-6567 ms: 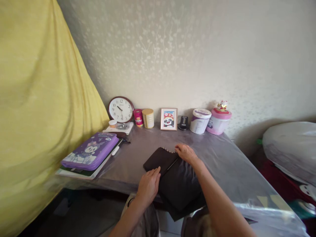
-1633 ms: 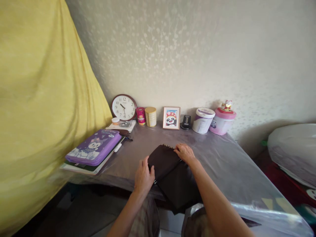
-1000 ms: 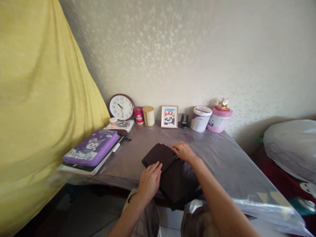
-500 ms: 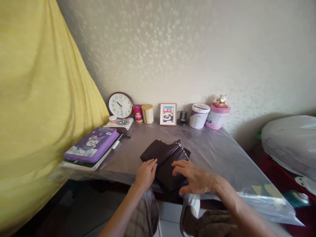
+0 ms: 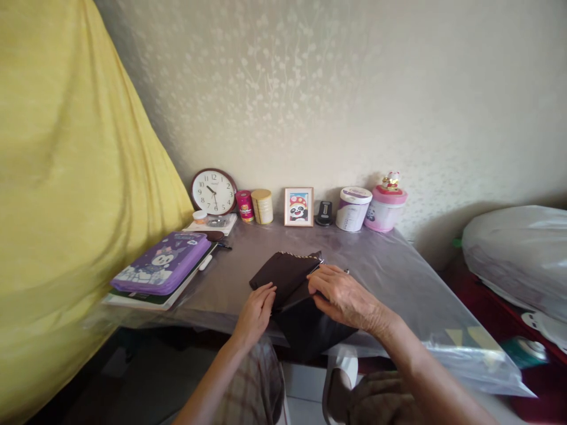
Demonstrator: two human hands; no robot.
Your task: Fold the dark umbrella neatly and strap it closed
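Observation:
A dark brown cloth (image 5: 283, 273) with a pale stitched edge lies folded near the front of the plastic-covered table (image 5: 390, 271); part of it hangs over the front edge. My left hand (image 5: 256, 307) rests flat on the folded part's near left corner, fingers together. My right hand (image 5: 341, 295) lies palm down across the cloth's right side, fingers spread and pointing left toward the fold. Neither hand is closed around the cloth.
At the left lie a purple cartoon case (image 5: 162, 263) on books. Along the wall stand a clock (image 5: 214, 192), two small tins (image 5: 256, 206), a panda picture frame (image 5: 298, 206), a white tub (image 5: 352, 208) and a pink jar (image 5: 385, 207). A yellow curtain (image 5: 66, 195) hangs left; a wrapped bundle (image 5: 518, 254) sits right.
My right hand left the far corner, came to the near side, then slid back up onto the cloth's right side. The cloth is folded smaller, and my left hand stayed on its left corner.

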